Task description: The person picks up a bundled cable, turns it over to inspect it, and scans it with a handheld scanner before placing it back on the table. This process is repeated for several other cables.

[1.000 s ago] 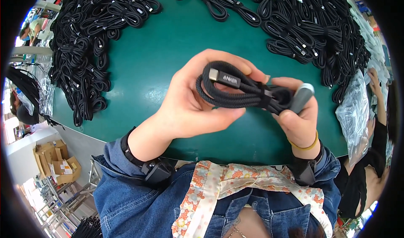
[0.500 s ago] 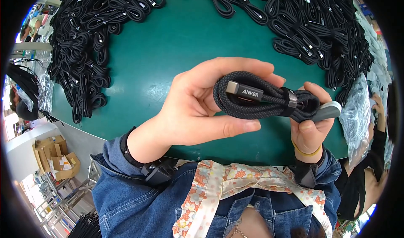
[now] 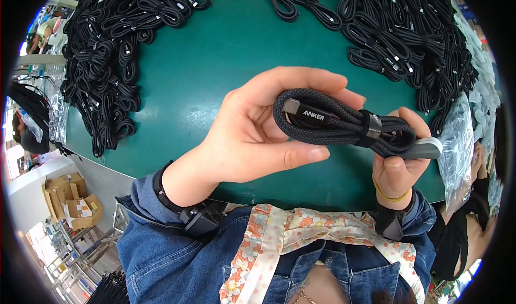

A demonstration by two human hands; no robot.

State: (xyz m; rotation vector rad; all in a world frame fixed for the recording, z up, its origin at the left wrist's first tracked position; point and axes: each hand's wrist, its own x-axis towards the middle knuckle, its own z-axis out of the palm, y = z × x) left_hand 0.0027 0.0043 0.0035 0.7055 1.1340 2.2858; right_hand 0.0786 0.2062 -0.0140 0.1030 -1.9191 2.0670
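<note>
A black braided cable, coiled into a long loop, is held up over the green table. Its dark plug with a metal tip lies on top of the loop, at the left end. A black strap with a shiny patch binds the coil near its right end. My right hand pinches that end between thumb and fingers. A flat grey piece with a pale rounded edge sticks out beside this hand. My left hand cups loosely round the left end, thumb below and fingers apart above; any contact behind the coil is hidden.
The green table carries heaps of black coiled cables at the left and more coils at the far right. Clear plastic bags hang over its right edge, near another person's arm. Cardboard boxes stand beyond the left edge.
The coil has tilted and shifted slightly right at its bound end, and its plug's metal tip looks darker. My right hand has moved with it a little; my left hand has barely moved.
</note>
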